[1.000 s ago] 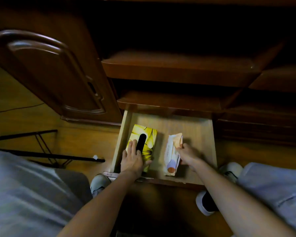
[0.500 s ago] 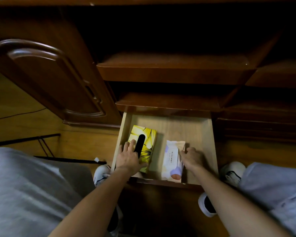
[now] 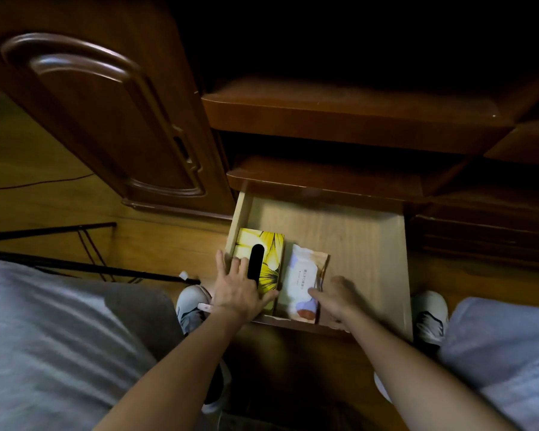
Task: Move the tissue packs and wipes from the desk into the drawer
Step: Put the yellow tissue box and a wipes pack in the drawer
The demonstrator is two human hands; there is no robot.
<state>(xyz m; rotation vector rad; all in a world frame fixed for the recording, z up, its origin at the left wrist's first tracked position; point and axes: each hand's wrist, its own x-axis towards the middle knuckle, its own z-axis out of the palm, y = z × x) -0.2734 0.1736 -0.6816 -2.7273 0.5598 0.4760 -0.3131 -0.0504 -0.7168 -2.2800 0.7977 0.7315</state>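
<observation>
While both packs lie side by side along the drawer's (image 3: 395, 244) left wall, the left hand (image 3: 238, 292) rests spread on the yellow tissue box (image 3: 269, 244); the right hand (image 3: 336, 295) touches the wipes pack (image 3: 305, 275) with relaxed fingers (nothing pinched). Best nudge both flush, gently.

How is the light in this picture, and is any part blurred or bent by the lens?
Head view: dim overall, upper cabinet nearly black; the drawer interior is the brightest area; the right hand is motion-blurred, the left hand sharper; wide-angle lens bows the furniture edges.
</observation>
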